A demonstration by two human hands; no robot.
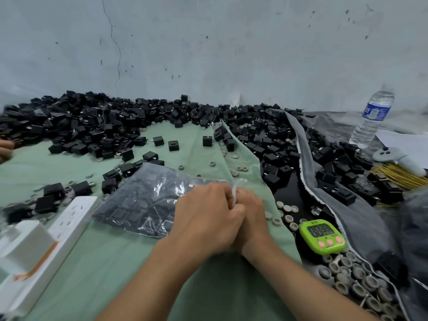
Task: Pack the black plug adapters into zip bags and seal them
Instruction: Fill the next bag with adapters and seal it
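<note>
Grip hidden: left hand (208,216) overlaps right hand (253,216) at zip bag (143,200).

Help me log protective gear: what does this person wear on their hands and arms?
Nothing that shows. The left hand and right hand are bare: no gloves, rings or tape visible. Both forearms are bare too, with no watch, bracelet or sleeve anywhere up to the picture's lower edge.
</note>
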